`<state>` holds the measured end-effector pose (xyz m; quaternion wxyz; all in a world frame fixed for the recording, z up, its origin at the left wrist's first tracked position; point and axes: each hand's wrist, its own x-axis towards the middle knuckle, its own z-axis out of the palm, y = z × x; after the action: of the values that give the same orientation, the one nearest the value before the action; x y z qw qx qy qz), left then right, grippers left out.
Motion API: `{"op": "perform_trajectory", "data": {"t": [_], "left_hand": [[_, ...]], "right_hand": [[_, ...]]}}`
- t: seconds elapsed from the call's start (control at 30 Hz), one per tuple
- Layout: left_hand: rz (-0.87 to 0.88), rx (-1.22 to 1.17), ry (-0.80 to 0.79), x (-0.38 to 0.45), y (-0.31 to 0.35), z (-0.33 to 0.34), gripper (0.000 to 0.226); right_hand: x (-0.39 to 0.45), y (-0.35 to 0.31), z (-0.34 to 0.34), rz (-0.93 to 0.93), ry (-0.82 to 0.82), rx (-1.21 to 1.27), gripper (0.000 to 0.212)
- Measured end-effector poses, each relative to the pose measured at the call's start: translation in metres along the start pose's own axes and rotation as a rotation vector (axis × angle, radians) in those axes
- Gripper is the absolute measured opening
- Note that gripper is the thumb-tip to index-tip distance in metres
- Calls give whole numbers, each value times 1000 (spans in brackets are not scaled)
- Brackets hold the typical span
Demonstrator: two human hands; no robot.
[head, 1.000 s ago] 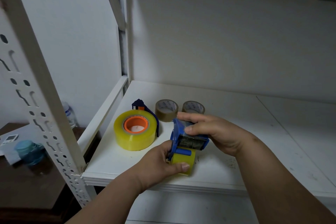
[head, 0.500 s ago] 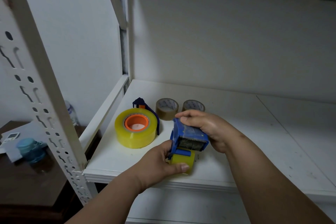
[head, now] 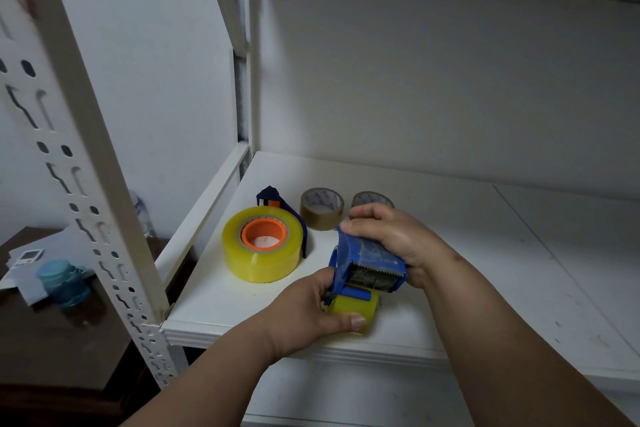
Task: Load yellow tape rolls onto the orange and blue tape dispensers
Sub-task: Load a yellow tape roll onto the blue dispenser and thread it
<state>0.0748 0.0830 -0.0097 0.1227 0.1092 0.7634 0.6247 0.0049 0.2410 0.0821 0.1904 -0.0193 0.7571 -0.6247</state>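
Observation:
A blue tape dispenser (head: 363, 262) is held just above the white shelf (head: 485, 253) near its front edge, toothed cutter facing me. My right hand (head: 398, 239) grips its far side from above. A small yellow tape roll (head: 356, 310) sits in the dispenser's lower end, and my left hand (head: 311, 308) wraps around it with the thumb across its front. To the left a large yellow tape roll (head: 261, 250) lies flat on the orange hub (head: 264, 234) of a dark blue dispenser (head: 277, 199).
Two brown tape rolls (head: 321, 208) (head: 372, 199) stand behind my hands. A perforated white shelf post (head: 86, 163) rises at left. Beyond it a dark wooden table (head: 52, 333) holds a teal bottle (head: 64, 282) and papers (head: 24, 260).
My right hand slid from over the dispenser's top to its far right side, uncovering the blue top. The left hand stays on the small yellow roll.

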Motion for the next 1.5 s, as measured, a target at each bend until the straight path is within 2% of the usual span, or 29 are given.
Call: {"op": "perform_trajectory", "data": {"t": [0.07,0.23,0.37,0.57,0.77,0.87,0.9,0.97,1.07,1.23,1.33,1.5], "left_hand": [[-5,-11,2,0,0,0,42],[-10,-47,6,-1,-1,1,42],[-22,-60,6,-1,0,1,43],[-17,-84,7,2,2,0,41],[-24,-89,-1,3,3,-1,41],[-24,-90,-3,2,4,-1,38],[-25,-88,-1,2,4,-1,37],[-23,-83,7,3,4,0,38],[-18,-78,9,4,3,-1,40],[-19,-48,3,3,3,-1,38],[-25,-52,11,3,4,-1,37],[-43,-89,15,4,5,0,41]], "right_hand": [[3,-4,5,21,2,-1,35],[9,-6,8,28,17,30,10],[7,0,1,10,91,64,23],[-2,16,-10,-60,-51,202,19],[-1,18,-11,-103,26,147,19],[-5,15,-13,-80,-126,79,55],[-6,15,-13,-67,-163,83,59],[-6,13,-14,-52,-192,171,54],[-4,12,-13,-44,-114,238,29],[4,12,-4,-77,-4,109,8],[7,11,-4,-51,20,156,8],[9,10,-6,-27,114,168,24]]}}
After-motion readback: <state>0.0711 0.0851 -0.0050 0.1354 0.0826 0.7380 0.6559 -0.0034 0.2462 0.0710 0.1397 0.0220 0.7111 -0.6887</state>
